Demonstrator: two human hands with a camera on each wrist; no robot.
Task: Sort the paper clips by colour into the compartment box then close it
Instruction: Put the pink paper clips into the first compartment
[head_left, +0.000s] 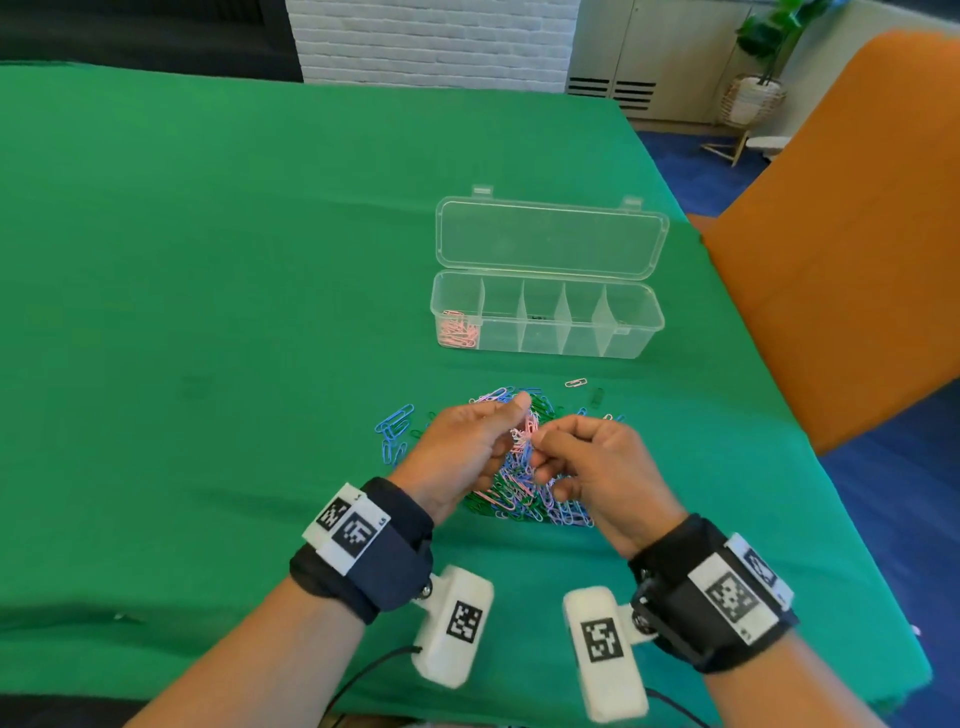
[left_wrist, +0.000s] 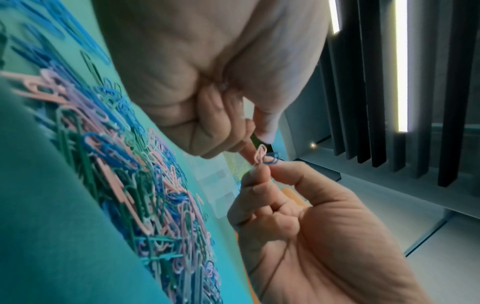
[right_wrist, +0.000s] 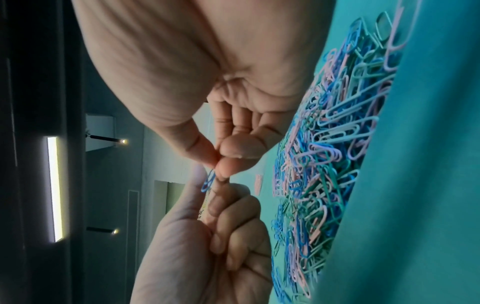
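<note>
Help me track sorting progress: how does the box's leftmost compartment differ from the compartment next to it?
The leftmost compartment holds a heap of pink paper clips; the compartment next to it shows none. The leftmost ends at the box's rounded end wall, while its neighbour sits between two dividers. Both are clear plastic, uncovered under the open lid.

Right hand (right_wrist: 207, 82) pinches blue paper clip (right_wrist: 208, 181) between thumb and forefinger; left hand (right_wrist: 207, 257) curled just below, touching. Mixed clip pile (right_wrist: 324, 164) lies on green cloth (right_wrist: 428, 185).
</note>
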